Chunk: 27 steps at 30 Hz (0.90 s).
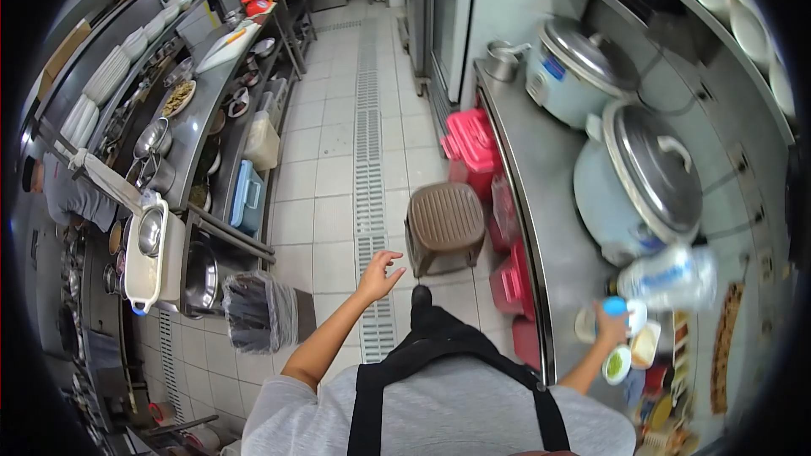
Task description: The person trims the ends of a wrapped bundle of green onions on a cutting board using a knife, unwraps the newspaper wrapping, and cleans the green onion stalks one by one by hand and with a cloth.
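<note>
My left hand hangs in the air above the floor drain, its fingers apart and holding nothing. On the right, my right hand is over the steel counter, its fingers closed around a small blue object whose kind is too blurred to tell. Close to that hand are a white bowl, a small bowl of chopped greens and a pale tub. Just beyond lies a clear plastic bag with blue print.
Two large rice cookers line the right counter, with pink bins beneath. A brown stool stands in the aisle. A lined trash bin is left, below a prep counter. Another person is at far left.
</note>
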Each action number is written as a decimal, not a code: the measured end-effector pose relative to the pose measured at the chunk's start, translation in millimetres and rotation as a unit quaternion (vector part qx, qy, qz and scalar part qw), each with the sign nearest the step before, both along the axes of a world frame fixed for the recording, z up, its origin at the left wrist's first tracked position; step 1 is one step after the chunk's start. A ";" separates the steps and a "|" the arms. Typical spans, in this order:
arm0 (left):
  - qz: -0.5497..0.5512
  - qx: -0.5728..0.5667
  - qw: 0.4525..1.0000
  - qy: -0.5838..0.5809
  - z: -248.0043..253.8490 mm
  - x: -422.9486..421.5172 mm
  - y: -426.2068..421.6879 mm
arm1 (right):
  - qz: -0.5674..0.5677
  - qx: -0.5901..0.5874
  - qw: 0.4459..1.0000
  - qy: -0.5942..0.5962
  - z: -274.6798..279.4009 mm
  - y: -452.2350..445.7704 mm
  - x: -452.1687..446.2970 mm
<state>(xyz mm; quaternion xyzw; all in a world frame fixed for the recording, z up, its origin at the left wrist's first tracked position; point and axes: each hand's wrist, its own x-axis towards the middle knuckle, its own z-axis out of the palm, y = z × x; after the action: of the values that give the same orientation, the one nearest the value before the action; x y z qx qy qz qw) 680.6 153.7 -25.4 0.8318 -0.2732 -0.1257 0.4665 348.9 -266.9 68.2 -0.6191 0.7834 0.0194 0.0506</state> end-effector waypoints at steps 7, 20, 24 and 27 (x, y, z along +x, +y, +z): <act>-0.027 -0.027 0.999 0.028 -8.8 151.9 -47.6 | -0.042 0.011 0.999 0.004 26.5 40.1 102.9; -0.276 -0.356 0.657 0.605 126.6 403.5 -127.0 | 0.667 -0.024 0.594 -0.448 163.2 144.6 589.8; -0.395 -0.353 0.555 0.641 208.2 500.7 -131.4 | 0.428 -0.003 0.395 -0.813 181.9 172.5 682.6; -0.494 -0.261 0.646 0.520 220.7 551.8 -175.5 | 0.469 -0.070 0.483 -0.735 103.1 144.6 715.0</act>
<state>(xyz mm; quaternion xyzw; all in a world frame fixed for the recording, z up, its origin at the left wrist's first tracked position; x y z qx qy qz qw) 1232.4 -21.8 195.4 0.2150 -0.3778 -0.6730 0.5984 1064.0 -122.2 171.3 -0.6849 0.0522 -0.4774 0.5480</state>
